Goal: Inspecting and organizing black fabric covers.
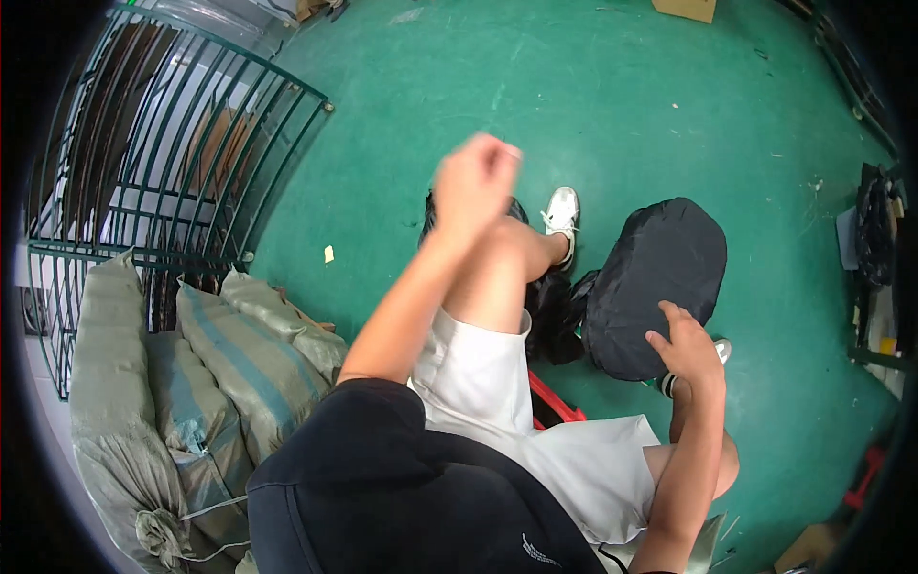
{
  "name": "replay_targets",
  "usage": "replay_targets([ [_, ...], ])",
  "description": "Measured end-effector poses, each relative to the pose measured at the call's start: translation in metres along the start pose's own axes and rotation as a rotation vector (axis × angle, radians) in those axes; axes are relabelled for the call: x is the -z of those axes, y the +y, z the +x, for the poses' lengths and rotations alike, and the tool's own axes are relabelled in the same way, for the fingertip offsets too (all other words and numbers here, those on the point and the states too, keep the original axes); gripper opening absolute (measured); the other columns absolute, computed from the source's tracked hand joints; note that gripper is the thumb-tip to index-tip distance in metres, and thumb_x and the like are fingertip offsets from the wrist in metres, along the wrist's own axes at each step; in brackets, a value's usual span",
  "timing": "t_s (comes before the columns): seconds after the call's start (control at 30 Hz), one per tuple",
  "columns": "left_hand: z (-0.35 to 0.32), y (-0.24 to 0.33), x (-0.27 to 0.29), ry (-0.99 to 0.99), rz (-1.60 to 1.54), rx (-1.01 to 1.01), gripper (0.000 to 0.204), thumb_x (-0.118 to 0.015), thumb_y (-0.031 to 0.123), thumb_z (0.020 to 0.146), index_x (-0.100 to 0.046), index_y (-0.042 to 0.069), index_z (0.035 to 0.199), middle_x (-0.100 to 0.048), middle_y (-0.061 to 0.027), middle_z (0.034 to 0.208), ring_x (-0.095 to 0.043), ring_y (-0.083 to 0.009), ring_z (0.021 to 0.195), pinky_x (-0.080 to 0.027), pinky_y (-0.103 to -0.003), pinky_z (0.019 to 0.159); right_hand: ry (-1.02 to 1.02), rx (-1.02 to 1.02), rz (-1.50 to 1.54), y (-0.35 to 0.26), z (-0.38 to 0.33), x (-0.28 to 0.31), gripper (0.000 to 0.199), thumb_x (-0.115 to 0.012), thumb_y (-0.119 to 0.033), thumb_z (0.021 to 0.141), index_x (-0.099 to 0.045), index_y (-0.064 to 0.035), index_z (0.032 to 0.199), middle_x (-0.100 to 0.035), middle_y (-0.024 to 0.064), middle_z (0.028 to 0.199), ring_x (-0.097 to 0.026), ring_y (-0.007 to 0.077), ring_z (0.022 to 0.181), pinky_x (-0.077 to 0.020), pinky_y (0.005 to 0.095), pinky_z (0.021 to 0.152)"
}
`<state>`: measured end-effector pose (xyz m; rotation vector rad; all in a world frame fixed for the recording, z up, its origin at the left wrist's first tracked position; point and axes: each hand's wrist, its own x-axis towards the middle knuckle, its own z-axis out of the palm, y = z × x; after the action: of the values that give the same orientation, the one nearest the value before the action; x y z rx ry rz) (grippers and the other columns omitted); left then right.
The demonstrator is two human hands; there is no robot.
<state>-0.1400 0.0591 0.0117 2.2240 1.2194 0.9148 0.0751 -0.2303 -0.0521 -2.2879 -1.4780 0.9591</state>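
Green floor [612, 96]: your black bundle [660, 263] looks covered, remainder unclear; left fingers [506, 172] curl, contents unclear; right fingers [677, 313] spread, empty.

There are two hands: one left hand [475, 189] and one right hand [690, 356]. One big black puffy thing [665, 253] is right by the right fingers. I count two white shoes: one [562, 212] near the left fingers, on their right, and one [723, 350] just right of the right fingers. At least four big sacks [251, 346] lie well left of the left fingers. One brown box [687, 9] sits far ahead of all the fingers.
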Motion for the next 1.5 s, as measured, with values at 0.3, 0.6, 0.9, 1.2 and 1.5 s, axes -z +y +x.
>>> replay_targets([
  [0.3,-0.164,-0.312,-0.051,-0.588,0.452,0.770,0.101,-0.078,0.045,0.071,-0.028,-0.001,0.146,-0.035,-0.0253,0.147,-0.039,-0.0393,0.135,-0.038,-0.047,0.109,-0.113,0.001,0.028,-0.023,0.016,-0.011,0.056,-0.068,-0.021,0.084,-0.051,0.0028,0.132,-0.056,0.0257,0.129,-0.054,0.0397,0.121,-0.0434,0.0420,0.102],
  [0.6,-0.189,-0.274,-0.059,-0.722,0.649,0.511,0.028,-0.057,0.024,0.088,-0.068,0.002,0.100,-0.069,-0.0178,0.101,-0.066,-0.0385,0.098,-0.053,-0.049,0.085,-0.066,0.067,-0.046,-0.010,0.026,-0.016,0.055,-0.067,-0.023,0.084,-0.051,0.0014,0.130,-0.059,0.0243,0.124,-0.058,0.0402,0.113,-0.0467,0.0449,0.096],
  [0.9,-0.021,-0.240,0.019,0.186,0.037,0.414,0.036,-0.048,0.036,0.102,-0.059,0.001,0.098,-0.067,-0.0143,0.090,-0.064,-0.0266,0.083,-0.051,-0.042,0.076,-0.028,0.107,-0.036,-0.019,0.026,-0.008,0.052,-0.068,-0.024,0.084,-0.053,0.0013,0.127,-0.060,0.0245,0.121,-0.059,0.0403,0.111,-0.0471,0.0455,0.095],
  [1.2,0.040,0.079,-0.038,-0.532,-1.306,0.445,0.034,-0.052,0.034,0.101,-0.065,0.004,0.106,-0.069,-0.0041,0.091,-0.064,-0.0126,0.074,-0.053,-0.028,0.068,0.304,0.200,0.427,-0.015,0.031,0.014,0.055,-0.066,-0.018,0.088,-0.044,-0.0004,0.136,-0.054,0.0221,0.130,-0.059,0.0365,0.113,-0.0467,0.0417,0.096],
  [1.5,0.021,0.134,-0.151,-1.377,-1.657,0.859,0.034,-0.056,0.026,0.098,-0.063,-0.001,0.118,-0.069,-0.0129,0.111,-0.069,-0.0227,0.095,-0.056,-0.035,0.086,0.929,0.196,0.530,0.019,0.012,0.076,0.111,-0.084,-0.029,0.072,-0.011,-0.0044,0.151,-0.028,0.0236,0.150,-0.033,0.0386,0.138,-0.0310,0.0447,0.112],
])
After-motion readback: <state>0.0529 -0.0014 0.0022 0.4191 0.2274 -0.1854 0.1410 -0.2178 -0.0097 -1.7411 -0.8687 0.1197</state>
